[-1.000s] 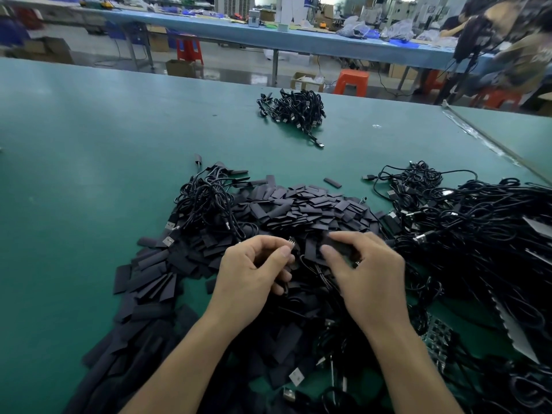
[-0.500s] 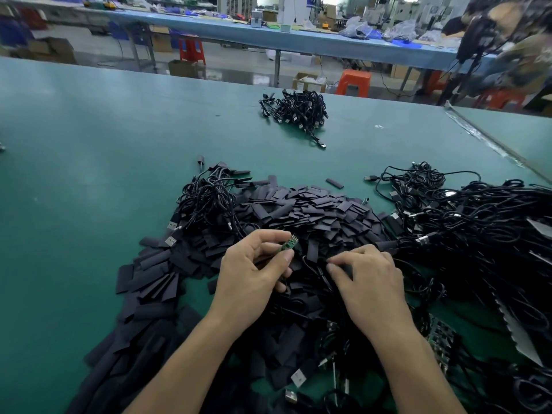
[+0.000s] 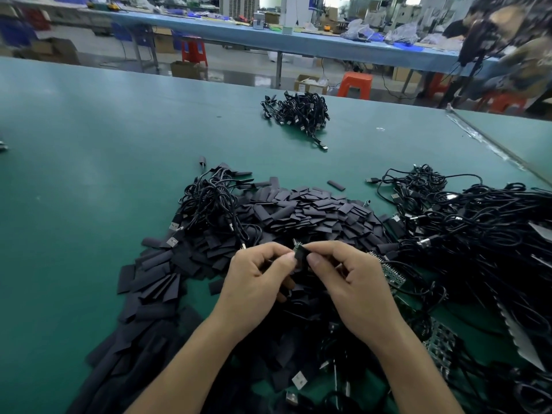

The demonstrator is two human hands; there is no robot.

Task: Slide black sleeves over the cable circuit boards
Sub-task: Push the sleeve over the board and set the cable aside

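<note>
- Left hand point(image 3: 257, 282): fingers curling inward, thumb and forefinger pinching a small green circuit board point(image 3: 296, 247) at a cable's end; only its tip is showing.
- Right hand point(image 3: 352, 282): thumb and forefinger clamping a flat black tubular sleeve point(image 3: 301, 259), which is sitting between both thumbs just above the heap, seemingly partway onto the board.
- Risk, judged: the flattened sleeve mouth may be closing, so the board's corners could be catching its edge and buckling it; forcing it could be straining the cable joint.
- Risk, judged: cables trailing below may be snagging and dragging the board askew.
- Stock: heap of loose black sleeves point(image 3: 313, 210) lying beyond the hands; tangled black cables point(image 3: 478, 228) spreading at right; a smaller coiled cable bundle point(image 3: 298, 112) sitting well apart, farther back.
- Surface: dark green matte table mat point(image 3: 89, 174) carrying everything.
- Room: a workshop, with a long blue bench point(image 3: 298, 40) and orange plastic stools point(image 3: 355, 83) standing behind.
</note>
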